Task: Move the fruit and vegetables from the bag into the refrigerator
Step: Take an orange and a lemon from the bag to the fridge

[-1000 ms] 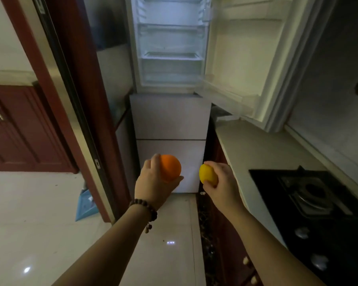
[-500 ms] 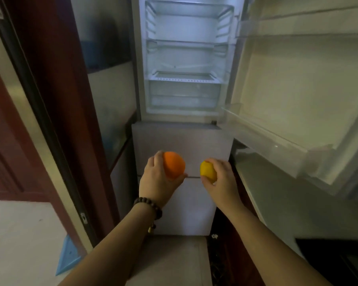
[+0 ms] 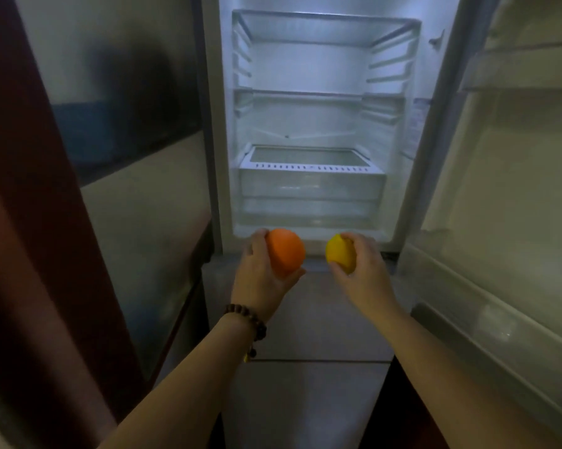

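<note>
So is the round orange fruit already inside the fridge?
No, the round orange fruit is held in the left hand, in front of the open white refrigerator.

We stand in front of the open fridge [image 3: 318,124]. Its door [image 3: 512,196] hangs open on our right. A drawer [image 3: 312,179] sits low inside, under a shelf [image 3: 305,94]. Our left hand [image 3: 260,280] holds an orange [image 3: 286,251], and our right hand [image 3: 364,273] holds a lemon [image 3: 339,252] beside it, both just before the fridge's bottom edge.
</note>
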Demonstrator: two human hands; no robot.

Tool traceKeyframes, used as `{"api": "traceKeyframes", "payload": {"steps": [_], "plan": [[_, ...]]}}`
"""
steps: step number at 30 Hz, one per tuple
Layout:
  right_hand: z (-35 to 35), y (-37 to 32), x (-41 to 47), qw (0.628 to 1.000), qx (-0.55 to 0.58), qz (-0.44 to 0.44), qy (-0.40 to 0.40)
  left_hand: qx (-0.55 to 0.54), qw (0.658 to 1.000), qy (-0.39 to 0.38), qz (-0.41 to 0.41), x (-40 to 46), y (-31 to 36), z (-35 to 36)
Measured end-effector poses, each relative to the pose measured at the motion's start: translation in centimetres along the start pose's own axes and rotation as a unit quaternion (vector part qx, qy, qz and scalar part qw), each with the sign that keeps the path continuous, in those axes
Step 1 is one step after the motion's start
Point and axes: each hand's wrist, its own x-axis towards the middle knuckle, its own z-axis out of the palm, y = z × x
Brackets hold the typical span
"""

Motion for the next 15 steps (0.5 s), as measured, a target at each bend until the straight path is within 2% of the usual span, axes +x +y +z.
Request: {"api": "traceKeyframes", "payload": {"steps": [3, 10, 15], "plan": [[1.5, 1.0, 5.6, 1.000, 0.001, -0.018, 0.005, 0.006, 1.000, 0.013, -0.003, 4.8, -1.7, 1.4], [5.1, 3.2, 21.5, 0.998, 0.024, -0.052, 0.018, 0.019, 0.994, 0.083, 0.069, 18.2, -3.3, 4.4], [7.2, 4.5, 32.2, 0.998, 0.031, -0.048, 0.008, 0.044, 0.989, 0.088, 0.108, 28.2, -4.1, 5.3]]}}
